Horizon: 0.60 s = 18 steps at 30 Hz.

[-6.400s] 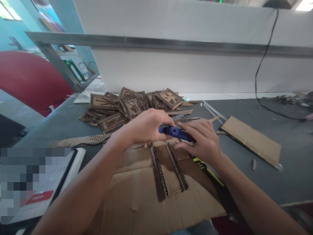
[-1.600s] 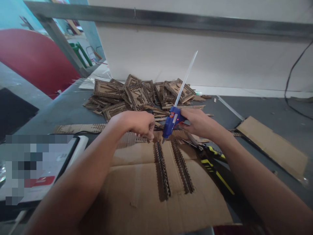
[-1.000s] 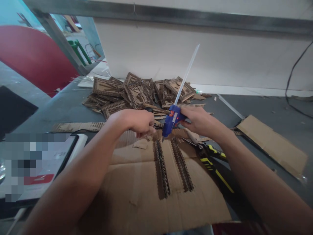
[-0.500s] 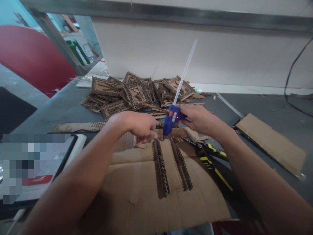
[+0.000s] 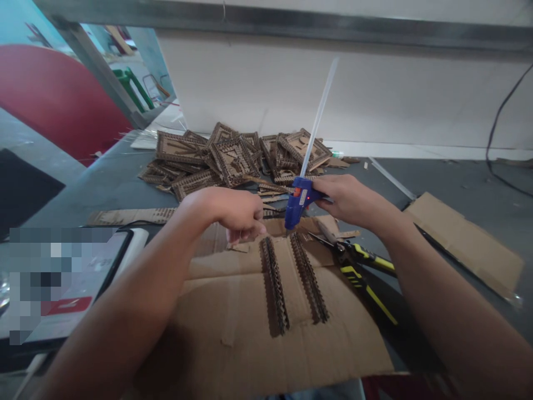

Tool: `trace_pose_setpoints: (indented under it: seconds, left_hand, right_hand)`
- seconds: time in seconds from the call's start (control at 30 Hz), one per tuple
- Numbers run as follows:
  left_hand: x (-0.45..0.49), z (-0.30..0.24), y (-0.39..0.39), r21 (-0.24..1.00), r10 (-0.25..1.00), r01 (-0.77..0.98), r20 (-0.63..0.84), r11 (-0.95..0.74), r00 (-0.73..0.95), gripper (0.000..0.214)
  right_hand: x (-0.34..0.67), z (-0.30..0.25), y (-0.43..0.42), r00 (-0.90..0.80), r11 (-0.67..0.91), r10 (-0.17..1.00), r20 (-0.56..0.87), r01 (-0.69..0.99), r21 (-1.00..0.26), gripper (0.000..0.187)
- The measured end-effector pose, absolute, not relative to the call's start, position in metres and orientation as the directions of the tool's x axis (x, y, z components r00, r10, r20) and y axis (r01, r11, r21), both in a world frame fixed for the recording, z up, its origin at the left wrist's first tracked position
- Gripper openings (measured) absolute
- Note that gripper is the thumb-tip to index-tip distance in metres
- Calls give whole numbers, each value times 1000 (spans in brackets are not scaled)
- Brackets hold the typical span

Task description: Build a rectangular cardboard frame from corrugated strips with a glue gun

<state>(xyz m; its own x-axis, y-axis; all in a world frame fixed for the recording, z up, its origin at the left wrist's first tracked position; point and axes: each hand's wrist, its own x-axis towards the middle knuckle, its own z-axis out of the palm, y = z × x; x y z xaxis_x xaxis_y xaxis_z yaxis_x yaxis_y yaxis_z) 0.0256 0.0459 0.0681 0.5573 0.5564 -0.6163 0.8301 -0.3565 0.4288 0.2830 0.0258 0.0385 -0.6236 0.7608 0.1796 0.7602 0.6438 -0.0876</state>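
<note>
My right hand [image 5: 341,195] is wrapped round the grip of a blue hot glue gun [image 5: 296,204], with its nozzle pointing down. A long clear glue stick [image 5: 320,116] rises from the back of the gun, and a small red light glows on its side. My left hand [image 5: 244,214] has its fingers curled and pinched at the far end of a corrugated cardboard strip [image 5: 275,291]; what lies between the fingertips is hidden. Beside that strip runs a second one [image 5: 310,280]. Both stand on edge on a large brown cardboard sheet [image 5: 333,355].
Pliers or snips with yellow-black handles [image 5: 347,256] lie right of the strips. Behind are piled square cardboard pieces [image 5: 233,161] with ridged borders. A cardboard panel [image 5: 462,244] lies at right, a white-edged device [image 5: 135,244] at left. A metal bar [image 5: 266,22] crosses above.
The glue gun in my right hand has moved slightly right and up, away from the far end of the left strip. My left hand has hardly moved.
</note>
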Motion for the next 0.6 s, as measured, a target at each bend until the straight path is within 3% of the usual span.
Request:
trace_pose_setpoints:
  seconds: [0.1,0.6]
  left_hand:
    - [26,70,46,403,461,857,-724,-320,513,30]
    - [38,68,40,450,359,821,-745,-352,563,30]
  right_hand:
    - [285,40,26,-630,648,756,178,759,-67,16]
    - [278,39,22,-630,654,749,206,753,-76,9]
